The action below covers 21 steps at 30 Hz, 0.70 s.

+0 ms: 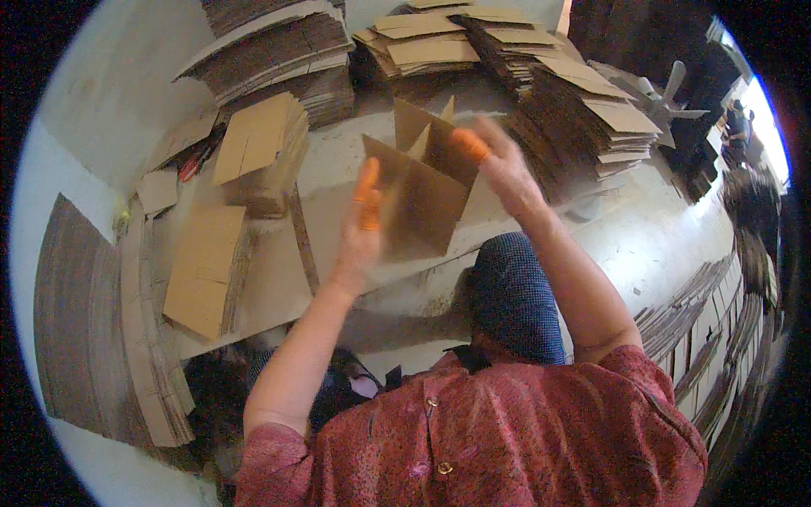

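A brown cardboard divider (432,198) of crossed, slotted panels stands on the pale work table in front of me, its panels spread apart. My left hand (361,224) is at its left side, fingers stretched upward and orange covers on some of them. At the upper right corner of the divider is my right hand (500,165), also with orange finger covering; its fingers are apart and blurred by motion. Both hands look open, one on each side of the cardboard. Whether the fingertips press on the panels is hard to make out.
Flat cardboard sheets lie in a stack (203,270) on the left, with another stack (258,139) behind it. Tall piles (431,42) line the back. More cardboard (608,118) leans at the back right, near a pale fan (672,97). A red-handled tool (194,162) lies at far left.
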Tool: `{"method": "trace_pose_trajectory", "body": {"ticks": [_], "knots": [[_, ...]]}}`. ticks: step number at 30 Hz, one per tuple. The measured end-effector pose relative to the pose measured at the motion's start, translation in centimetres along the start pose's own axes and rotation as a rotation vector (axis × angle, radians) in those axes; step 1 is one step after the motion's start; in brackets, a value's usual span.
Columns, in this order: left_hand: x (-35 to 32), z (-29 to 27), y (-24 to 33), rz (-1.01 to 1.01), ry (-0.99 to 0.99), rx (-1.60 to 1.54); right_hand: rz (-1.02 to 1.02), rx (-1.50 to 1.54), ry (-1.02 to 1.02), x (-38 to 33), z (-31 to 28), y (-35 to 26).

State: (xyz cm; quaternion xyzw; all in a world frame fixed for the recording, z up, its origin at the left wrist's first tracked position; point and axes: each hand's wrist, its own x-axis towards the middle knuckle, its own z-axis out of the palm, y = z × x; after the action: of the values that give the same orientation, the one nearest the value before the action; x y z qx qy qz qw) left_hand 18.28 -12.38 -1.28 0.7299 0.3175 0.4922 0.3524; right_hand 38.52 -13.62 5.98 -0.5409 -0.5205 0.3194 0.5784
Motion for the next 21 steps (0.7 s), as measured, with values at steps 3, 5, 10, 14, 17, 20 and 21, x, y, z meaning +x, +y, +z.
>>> {"method": "trace_pose_trajectory", "body": {"ticks": [3,5,10,14,17,20,21], "knots": [[0.8,3.1,0.8,0.043,-0.104,0.022,-0.011,-0.032,-0.344,-0.3,1.0,2.0],[0.1,4.5,2.7,-0.067,-0.193,-0.086,0.056,-0.086,-0.398,-1.6,1.2,1.6],[-0.5,6.7,3.4,-0.009,-0.253,-0.208,-0.006,-0.116,-0.236,-2.9,-2.0,-0.4],[-2.0,3.5,3.0,0.024,-0.168,0.017,-0.668,-0.471,0.239,-2.5,-6.4,-7.0],[-2.8,0.1,0.7,-0.087,-0.085,0.065,-0.783,-0.910,0.278,0.1,-10.1,-11.0],[-1.3,-4.6,1.2,-0.063,-0.039,0.347,-0.836,-1.241,0.374,6.2,-14.6,-7.9],[-1.0,-6.2,0.9,-0.041,-0.019,0.446,-0.739,-1.346,0.366,7.6,-16.3,-5.5]]}}
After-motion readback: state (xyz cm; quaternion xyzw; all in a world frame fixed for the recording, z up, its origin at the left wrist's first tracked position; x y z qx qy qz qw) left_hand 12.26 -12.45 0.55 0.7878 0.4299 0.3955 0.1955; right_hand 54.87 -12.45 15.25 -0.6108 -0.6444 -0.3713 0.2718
